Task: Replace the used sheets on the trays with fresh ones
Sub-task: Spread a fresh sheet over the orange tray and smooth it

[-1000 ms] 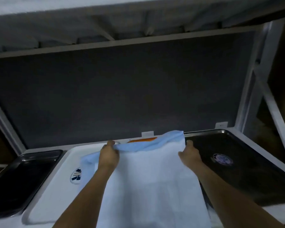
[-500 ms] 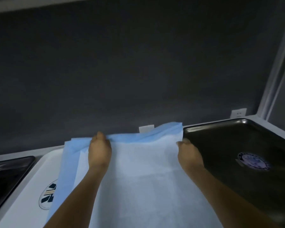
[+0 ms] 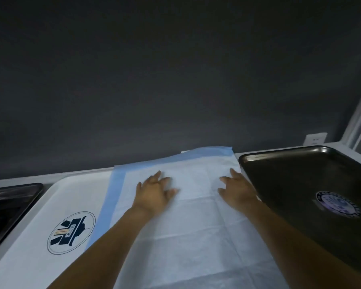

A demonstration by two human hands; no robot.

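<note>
A white sheet with a blue border (image 3: pixel 196 222) lies spread on the white tray (image 3: pixel 40 215) in the middle, which shows a round dark logo at its bare left side. My left hand (image 3: pixel 154 192) lies flat on the sheet near its far edge, fingers spread. My right hand (image 3: pixel 238 188) also rests flat on the sheet, close to its right edge and beside the dark tray (image 3: pixel 300 184). The sheet's far right corner rises a little against the back wall.
The dark metal tray on the right holds no sheet and has a round sticker (image 3: pixel 338 204). Another dark tray (image 3: pixel 6 203) sits at the left. A dark grey wall stands right behind the counter, with a white socket (image 3: pixel 315 139).
Both hands have let go of the sheet's far edge and now lie flat on it with fingers spread. The sheet has settled down flat on the white tray. The view has moved closer.
</note>
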